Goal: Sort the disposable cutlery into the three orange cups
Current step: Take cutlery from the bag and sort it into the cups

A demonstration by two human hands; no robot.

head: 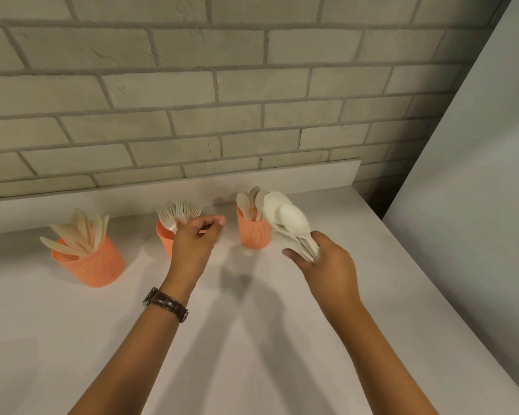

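Observation:
Three orange perforated cups stand in a row on the white counter. The left cup [90, 265] holds several pale knives [78, 232]. The middle cup [164, 236] holds several forks [179, 212], and my left hand [192, 244] covers its front with fingers pinched at the fork handles. The right cup [252, 232] holds several spoons [249, 202]. Just right of that cup, my right hand [327, 265] grips a bundle of white spoons [288, 218] by their handles, bowls pointing up and left over the cup's rim.
A brick wall [222, 94] with a white backsplash strip [312, 172] runs behind the cups. A plain white wall [477, 175] rises at the right, beside the counter's right edge. My left wrist wears a brown watch [165, 304].

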